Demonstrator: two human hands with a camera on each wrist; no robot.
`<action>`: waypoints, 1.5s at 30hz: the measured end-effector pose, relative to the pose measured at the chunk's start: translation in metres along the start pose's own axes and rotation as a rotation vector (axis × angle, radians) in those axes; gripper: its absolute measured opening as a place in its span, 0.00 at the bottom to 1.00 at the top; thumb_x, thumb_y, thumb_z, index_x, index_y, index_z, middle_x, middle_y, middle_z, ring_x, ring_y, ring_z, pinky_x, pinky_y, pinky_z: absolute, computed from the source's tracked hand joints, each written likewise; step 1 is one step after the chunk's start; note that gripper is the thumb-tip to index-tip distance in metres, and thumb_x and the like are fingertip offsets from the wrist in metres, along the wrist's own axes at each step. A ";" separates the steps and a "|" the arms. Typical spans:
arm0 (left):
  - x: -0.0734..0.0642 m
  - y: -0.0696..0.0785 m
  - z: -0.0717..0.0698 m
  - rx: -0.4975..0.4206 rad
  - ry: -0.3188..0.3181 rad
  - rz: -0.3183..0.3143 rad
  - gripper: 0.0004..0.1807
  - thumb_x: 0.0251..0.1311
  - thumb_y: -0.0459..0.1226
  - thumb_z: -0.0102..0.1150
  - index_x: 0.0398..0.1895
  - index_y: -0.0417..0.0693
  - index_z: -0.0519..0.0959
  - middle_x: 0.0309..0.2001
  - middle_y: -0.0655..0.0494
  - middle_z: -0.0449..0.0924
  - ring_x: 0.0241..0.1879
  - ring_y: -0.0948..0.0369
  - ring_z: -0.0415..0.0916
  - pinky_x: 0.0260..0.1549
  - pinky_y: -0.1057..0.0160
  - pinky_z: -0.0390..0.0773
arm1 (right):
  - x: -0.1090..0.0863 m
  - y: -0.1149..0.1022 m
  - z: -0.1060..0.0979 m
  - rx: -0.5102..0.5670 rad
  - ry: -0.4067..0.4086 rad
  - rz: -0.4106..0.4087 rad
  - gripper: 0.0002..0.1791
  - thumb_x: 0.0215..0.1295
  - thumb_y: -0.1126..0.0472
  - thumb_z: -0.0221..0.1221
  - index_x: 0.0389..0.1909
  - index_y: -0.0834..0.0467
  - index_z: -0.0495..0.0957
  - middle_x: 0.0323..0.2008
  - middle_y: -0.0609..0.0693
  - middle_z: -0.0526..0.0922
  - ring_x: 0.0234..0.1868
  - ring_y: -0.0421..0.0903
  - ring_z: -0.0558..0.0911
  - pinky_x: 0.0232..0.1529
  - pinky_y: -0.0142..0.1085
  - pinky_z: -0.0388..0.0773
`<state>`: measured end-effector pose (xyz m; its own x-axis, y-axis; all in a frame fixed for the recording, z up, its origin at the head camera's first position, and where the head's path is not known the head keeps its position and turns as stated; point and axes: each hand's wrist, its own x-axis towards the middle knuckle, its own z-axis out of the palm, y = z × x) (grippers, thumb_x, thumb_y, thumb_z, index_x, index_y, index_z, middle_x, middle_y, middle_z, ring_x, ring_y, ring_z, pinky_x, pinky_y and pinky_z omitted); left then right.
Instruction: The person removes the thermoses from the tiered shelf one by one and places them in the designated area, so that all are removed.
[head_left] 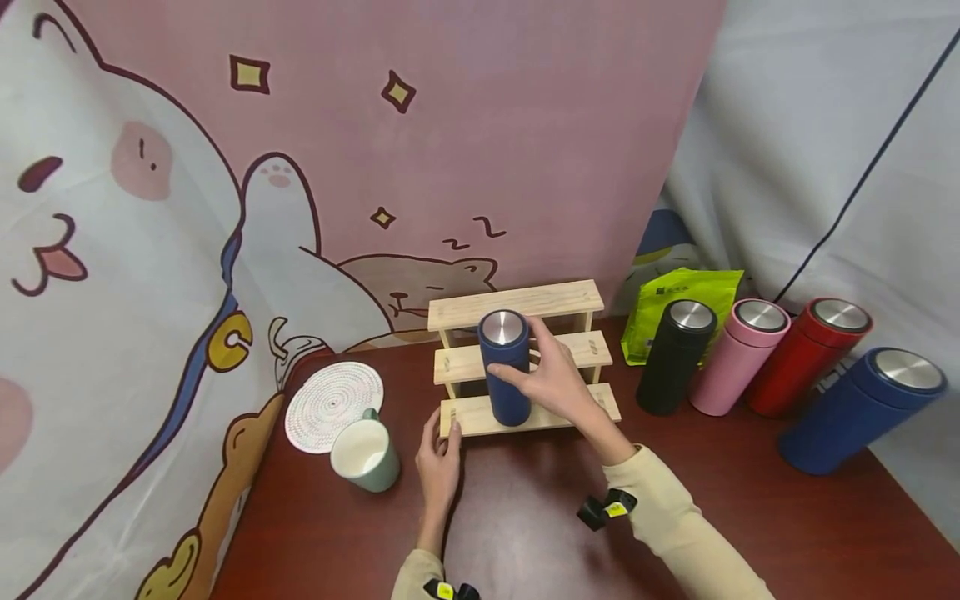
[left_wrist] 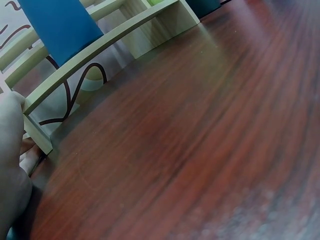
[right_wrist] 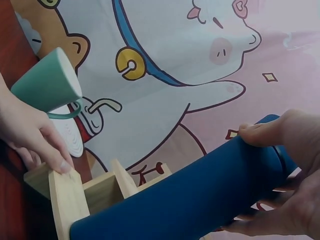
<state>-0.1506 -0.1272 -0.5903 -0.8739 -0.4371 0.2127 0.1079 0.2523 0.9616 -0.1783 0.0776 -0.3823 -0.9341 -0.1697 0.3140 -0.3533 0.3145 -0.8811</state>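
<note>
A three-step wooden display rack (head_left: pixel 517 304) stands against the back backdrop. On its lowest step is a blue thermos (head_left: pixel 506 379) with a steel-topped lid, upright in the head view. My right hand (head_left: pixel 553 375) grips the thermos near its top, thumb on the near side and fingers round the far side. At the left end of the lowest step, my left hand (head_left: pixel 438 458) holds the board, its thumb (right_wrist: pixel 62 165) on top. In the left wrist view the thermos base (left_wrist: pixel 75 45) meets the front step, and only part of the left hand (left_wrist: pixel 12 150) shows.
Left of the rack are a green mug (head_left: pixel 367 457) and a round woven mat (head_left: pixel 333 404). On the right stand a black thermos (head_left: pixel 675 358), a pink thermos (head_left: pixel 738 358), a red thermos (head_left: pixel 806 358) and a larger blue thermos (head_left: pixel 855 412). Behind them is a lime-green pouch (head_left: pixel 637 329).
</note>
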 end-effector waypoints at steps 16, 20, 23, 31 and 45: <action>0.000 0.000 -0.002 -0.003 -0.015 -0.023 0.24 0.68 0.45 0.64 0.66 0.55 0.77 0.62 0.48 0.80 0.59 0.55 0.79 0.51 0.52 0.82 | -0.014 0.006 -0.018 0.016 0.083 0.023 0.41 0.57 0.55 0.75 0.69 0.56 0.68 0.61 0.59 0.80 0.61 0.61 0.80 0.55 0.53 0.82; 0.000 0.000 -0.002 -0.003 -0.013 -0.019 0.24 0.69 0.44 0.64 0.66 0.55 0.77 0.62 0.49 0.80 0.59 0.56 0.79 0.51 0.52 0.82 | -0.018 0.004 -0.026 -0.009 0.106 0.021 0.40 0.57 0.54 0.75 0.70 0.56 0.68 0.61 0.59 0.80 0.61 0.61 0.81 0.54 0.54 0.82; 0.000 0.000 -0.001 0.001 -0.013 -0.017 0.23 0.69 0.44 0.64 0.66 0.55 0.77 0.62 0.49 0.80 0.59 0.56 0.79 0.51 0.53 0.82 | -0.021 0.003 -0.033 -0.020 0.137 0.008 0.40 0.57 0.55 0.75 0.69 0.56 0.68 0.60 0.59 0.80 0.60 0.62 0.81 0.52 0.54 0.82; 0.000 0.001 -0.001 -0.008 -0.021 -0.017 0.23 0.69 0.45 0.64 0.66 0.56 0.77 0.63 0.49 0.80 0.59 0.55 0.79 0.51 0.53 0.82 | -0.031 0.001 -0.052 -0.039 0.192 -0.041 0.38 0.58 0.56 0.74 0.68 0.55 0.69 0.58 0.58 0.81 0.58 0.59 0.83 0.50 0.51 0.84; -0.002 0.001 -0.002 -0.017 -0.019 -0.006 0.24 0.69 0.45 0.63 0.66 0.54 0.76 0.61 0.47 0.81 0.57 0.54 0.80 0.50 0.56 0.83 | -0.050 -0.008 -0.090 -0.195 0.291 -0.049 0.36 0.58 0.55 0.75 0.66 0.56 0.72 0.52 0.56 0.85 0.51 0.53 0.86 0.41 0.19 0.79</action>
<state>-0.1477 -0.1275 -0.5897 -0.8833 -0.4223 0.2038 0.1106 0.2347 0.9658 -0.1335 0.1681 -0.3594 -0.8811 0.0755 0.4669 -0.3751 0.4897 -0.7871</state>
